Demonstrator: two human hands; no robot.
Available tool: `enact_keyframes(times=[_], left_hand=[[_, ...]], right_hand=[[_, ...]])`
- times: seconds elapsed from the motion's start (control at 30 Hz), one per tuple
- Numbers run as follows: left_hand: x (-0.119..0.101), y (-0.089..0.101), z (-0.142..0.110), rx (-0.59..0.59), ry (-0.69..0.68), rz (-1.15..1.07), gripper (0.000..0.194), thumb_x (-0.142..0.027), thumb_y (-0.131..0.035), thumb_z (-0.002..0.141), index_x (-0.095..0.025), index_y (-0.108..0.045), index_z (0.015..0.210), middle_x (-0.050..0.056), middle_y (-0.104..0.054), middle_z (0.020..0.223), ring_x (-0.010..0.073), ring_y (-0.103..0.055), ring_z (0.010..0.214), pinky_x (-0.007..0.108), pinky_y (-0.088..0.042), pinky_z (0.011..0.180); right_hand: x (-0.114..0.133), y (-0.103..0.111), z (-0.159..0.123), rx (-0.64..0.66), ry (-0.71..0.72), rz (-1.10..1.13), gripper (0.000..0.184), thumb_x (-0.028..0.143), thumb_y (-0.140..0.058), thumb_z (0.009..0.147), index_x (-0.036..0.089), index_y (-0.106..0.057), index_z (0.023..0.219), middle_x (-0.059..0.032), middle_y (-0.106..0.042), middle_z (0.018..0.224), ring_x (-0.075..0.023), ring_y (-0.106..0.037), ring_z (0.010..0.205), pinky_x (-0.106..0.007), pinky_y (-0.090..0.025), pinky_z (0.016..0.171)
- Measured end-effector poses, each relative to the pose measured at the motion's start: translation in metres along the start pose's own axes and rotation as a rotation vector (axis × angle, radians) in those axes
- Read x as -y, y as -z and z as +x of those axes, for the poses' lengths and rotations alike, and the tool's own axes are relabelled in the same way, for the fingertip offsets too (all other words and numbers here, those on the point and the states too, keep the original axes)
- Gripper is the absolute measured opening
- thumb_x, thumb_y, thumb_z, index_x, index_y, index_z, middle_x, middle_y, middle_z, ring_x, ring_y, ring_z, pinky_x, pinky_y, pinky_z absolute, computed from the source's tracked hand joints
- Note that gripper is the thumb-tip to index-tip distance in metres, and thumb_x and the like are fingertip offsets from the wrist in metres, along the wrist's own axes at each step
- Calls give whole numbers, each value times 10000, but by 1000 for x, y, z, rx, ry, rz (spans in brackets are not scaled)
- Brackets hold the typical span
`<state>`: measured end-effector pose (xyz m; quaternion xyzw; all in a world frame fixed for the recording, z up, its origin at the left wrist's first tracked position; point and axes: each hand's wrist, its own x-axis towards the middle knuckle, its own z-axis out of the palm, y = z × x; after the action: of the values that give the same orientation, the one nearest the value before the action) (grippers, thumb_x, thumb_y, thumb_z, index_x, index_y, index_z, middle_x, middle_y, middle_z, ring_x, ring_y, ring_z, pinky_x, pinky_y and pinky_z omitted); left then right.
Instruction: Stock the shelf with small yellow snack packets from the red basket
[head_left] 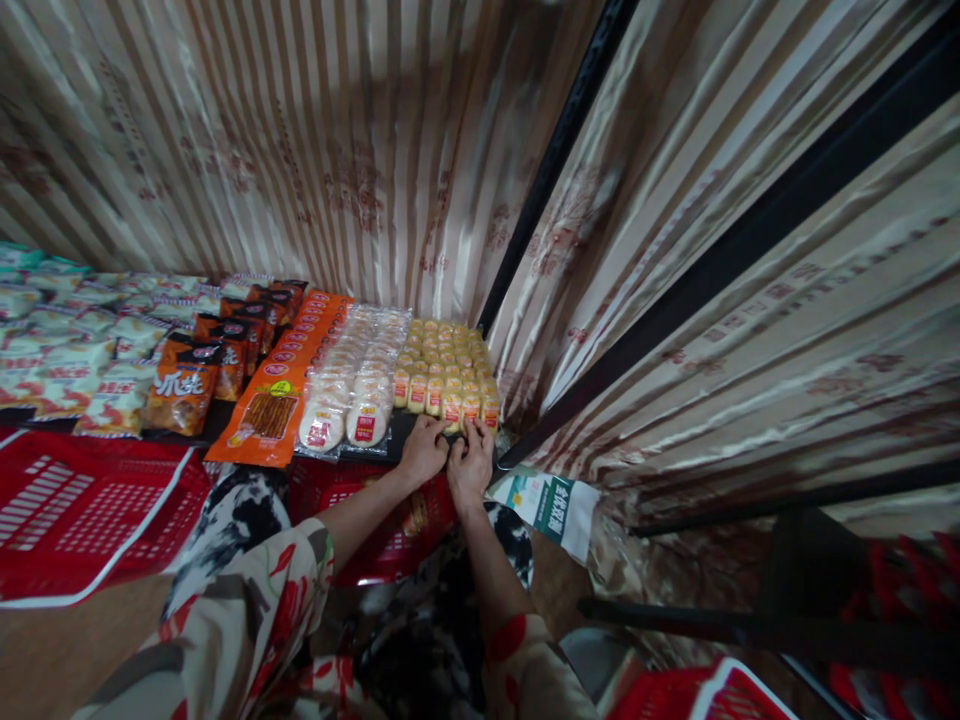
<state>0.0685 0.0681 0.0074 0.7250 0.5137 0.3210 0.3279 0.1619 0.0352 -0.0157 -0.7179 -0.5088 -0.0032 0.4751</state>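
Observation:
Both my hands reach to the front edge of a low display of packaged snacks. My left hand (pixel 424 450) and my right hand (pixel 471 462) are side by side, fingers curled and pinching at the front row of small yellow wrapped cakes (pixel 447 372). What exactly the fingertips grip is hidden. To the left of these lie round white cakes in clear wrap (pixel 352 385) and a long orange packet of snack sticks (pixel 281 385).
Orange-brown snack bags (pixel 196 370) and pale packets (pixel 67 350) fill the display's left side. Red plastic baskets (pixel 82 510) sit in front, one below my arms. Striped curtains hang behind and right, crossed by black shelf bars (pixel 555 170). A green-and-white carton (pixel 555 508) lies at right.

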Motion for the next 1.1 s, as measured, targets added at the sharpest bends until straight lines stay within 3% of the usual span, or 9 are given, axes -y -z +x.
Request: enact_keyframes(times=[0.4, 0.6, 0.77, 0.93, 1.1], left_hand=[[12, -7, -8, -25, -70, -161, 439, -8, -459, 713, -170, -596, 1099, 46, -463, 1019, 106, -571, 854, 237, -498, 782], [10, -6, -16, -72, -78, -181, 411, 15, -458, 692, -162, -618, 1027, 48, -470, 1014, 116, -557, 897, 242, -487, 810], [10, -1, -28, -130, -94, -197, 328, 41, -453, 674, -151, -642, 862, 43, -531, 941, 126, -552, 885, 251, -473, 812], [11, 6, -39, -104, -134, -235, 249, 2, -469, 723, -162, -642, 795, 17, -584, 829, 120, -562, 802, 243, -459, 769], [15, 8, -52, -70, -77, -206, 233, -37, -460, 748, -176, -646, 732, -4, -595, 740, 111, -554, 725, 221, -440, 727]], right_hand=[[-1, 2, 0, -21, -1, 44, 378, 177, -407, 790, 121, -613, 1102, -134, -531, 1199, -192, -560, 1016, -347, -455, 927], [3, 6, -2, -24, -61, 123, 337, 186, -406, 778, 147, -620, 1035, -117, -536, 1131, -139, -590, 853, -246, -515, 702], [1, 12, -6, -20, -4, 183, 280, 189, -413, 770, 171, -655, 910, -83, -598, 963, -153, -572, 868, -266, -493, 762], [1, 16, -11, 55, 49, 280, 237, 186, -439, 757, 183, -672, 802, -60, -613, 860, -164, -578, 856, -293, -471, 801], [12, 17, -27, 137, 98, 332, 210, 200, -454, 781, 185, -663, 769, -53, -616, 838, -162, -583, 833, -288, -466, 784]])
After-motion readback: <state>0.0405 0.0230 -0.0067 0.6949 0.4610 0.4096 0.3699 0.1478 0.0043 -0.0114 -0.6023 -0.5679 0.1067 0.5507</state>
